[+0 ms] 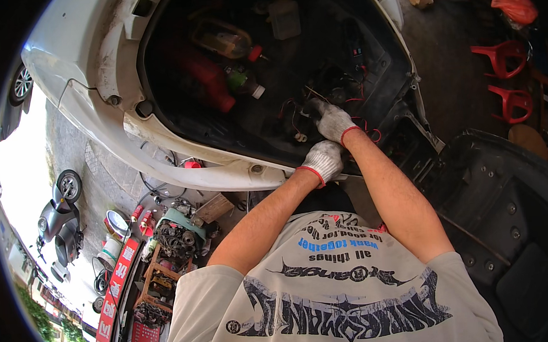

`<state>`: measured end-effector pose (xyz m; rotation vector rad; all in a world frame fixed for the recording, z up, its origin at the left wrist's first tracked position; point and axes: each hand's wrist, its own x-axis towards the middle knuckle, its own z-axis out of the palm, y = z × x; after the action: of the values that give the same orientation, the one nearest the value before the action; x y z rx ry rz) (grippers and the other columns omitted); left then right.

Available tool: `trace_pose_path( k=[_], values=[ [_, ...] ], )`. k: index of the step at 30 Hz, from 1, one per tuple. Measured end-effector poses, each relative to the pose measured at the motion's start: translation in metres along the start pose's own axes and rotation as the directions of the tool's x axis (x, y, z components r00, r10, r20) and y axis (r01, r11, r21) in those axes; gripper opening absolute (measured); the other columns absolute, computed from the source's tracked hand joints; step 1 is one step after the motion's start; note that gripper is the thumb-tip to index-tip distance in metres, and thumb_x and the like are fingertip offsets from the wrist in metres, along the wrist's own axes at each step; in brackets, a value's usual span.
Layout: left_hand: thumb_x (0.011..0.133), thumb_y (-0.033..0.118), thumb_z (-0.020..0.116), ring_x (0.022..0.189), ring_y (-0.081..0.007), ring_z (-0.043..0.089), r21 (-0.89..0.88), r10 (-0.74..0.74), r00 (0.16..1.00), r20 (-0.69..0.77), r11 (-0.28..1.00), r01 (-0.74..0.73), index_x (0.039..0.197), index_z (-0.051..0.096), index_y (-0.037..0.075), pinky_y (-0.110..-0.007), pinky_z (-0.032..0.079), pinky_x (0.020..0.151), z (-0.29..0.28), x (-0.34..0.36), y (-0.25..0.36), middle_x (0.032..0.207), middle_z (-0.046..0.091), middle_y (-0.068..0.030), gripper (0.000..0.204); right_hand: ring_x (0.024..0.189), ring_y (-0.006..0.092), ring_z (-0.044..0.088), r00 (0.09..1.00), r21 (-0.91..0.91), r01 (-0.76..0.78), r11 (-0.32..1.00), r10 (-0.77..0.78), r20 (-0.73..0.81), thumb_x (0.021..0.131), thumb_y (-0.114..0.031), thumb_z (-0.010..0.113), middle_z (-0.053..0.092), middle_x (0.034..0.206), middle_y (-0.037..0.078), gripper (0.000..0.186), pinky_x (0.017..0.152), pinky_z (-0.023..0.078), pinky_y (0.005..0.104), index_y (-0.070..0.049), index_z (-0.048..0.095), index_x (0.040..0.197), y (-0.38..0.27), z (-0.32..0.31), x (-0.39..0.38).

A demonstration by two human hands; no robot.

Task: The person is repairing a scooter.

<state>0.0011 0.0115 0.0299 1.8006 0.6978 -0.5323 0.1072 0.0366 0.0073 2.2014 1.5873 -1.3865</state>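
Both hands wear white knit gloves with red cuffs and work at the near edge of a scooter's dark under-seat compartment (370, 88). My right hand (335, 123) reaches inside, fingers bent and closed among dark parts and thin wires; what they grip is hidden. A thin straight rod (317, 94) shows just beyond its fingertips. Close by on the left, a pale wire connector (300, 137) lies on the compartment floor. My left hand (324, 158) is curled at the rim, below the right one, its fingertips out of sight. Red wire (373, 133) loops beside my right wrist.
Inside the compartment lie a red bottle (201, 81), an amber-liquid bottle (220, 38), a green-labelled bottle (242, 81) and a translucent container (284, 19). White body panels (210, 169) frame it. The raised black seat (512, 218) stands right; red stools (511, 103) lie beyond.
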Motion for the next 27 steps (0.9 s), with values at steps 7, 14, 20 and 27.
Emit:
trace_pose_path(
  k=[7,14,20,27],
  values=[
    [0.079,0.016,0.057,0.105,-0.0310,0.060,0.035,-0.016,1.000,0.012,0.999,0.015,0.109,0.065,0.008,-0.040,0.049,0.090,-0.0015,-0.0003,0.0019,0.111,0.064,-0.0166,0.032,0.118,0.0338,0.051,0.999,0.010,0.007,1.000,-0.006,-0.039,0.085,-0.022,0.057,0.055,0.128,0.016,0.049,0.099,0.042,0.0405,-0.016,0.046,0.133,0.0037,0.0055,0.0023],
    [0.078,0.016,0.061,0.105,-0.0310,0.060,0.033,-0.027,0.999,0.022,0.999,0.026,0.110,0.064,0.007,-0.040,0.049,0.090,-0.0068,-0.0033,0.0044,0.112,0.063,-0.0169,0.033,0.118,0.0338,0.051,1.000,0.010,-0.011,1.000,0.011,-0.018,0.084,-0.021,0.057,0.055,0.128,0.016,0.049,0.099,0.042,0.0402,-0.016,0.046,0.132,-0.0016,-0.0004,-0.0001],
    [0.079,0.014,0.059,0.106,-0.0312,0.060,0.017,-0.015,1.000,0.012,1.000,0.015,0.111,0.064,0.007,-0.040,0.049,0.090,-0.0024,-0.0003,0.0016,0.113,0.063,-0.0171,0.033,0.118,0.0336,0.052,1.000,0.023,-0.017,1.000,0.017,-0.008,0.084,-0.021,0.058,0.055,0.127,0.016,0.050,0.099,0.042,0.0403,-0.015,0.046,0.132,-0.0024,-0.0012,0.0005],
    [0.079,0.014,0.057,0.106,-0.0312,0.060,0.001,-0.009,1.000,0.009,1.000,0.009,0.110,0.064,0.007,-0.040,0.049,0.090,-0.0004,0.0014,0.0001,0.113,0.063,-0.0176,0.032,0.116,0.0339,0.053,0.999,0.003,0.013,1.000,-0.013,-0.038,0.085,-0.023,0.057,0.056,0.125,0.017,0.049,0.097,0.043,0.0406,-0.015,0.046,0.132,-0.0010,0.0009,0.0012]
  ],
)
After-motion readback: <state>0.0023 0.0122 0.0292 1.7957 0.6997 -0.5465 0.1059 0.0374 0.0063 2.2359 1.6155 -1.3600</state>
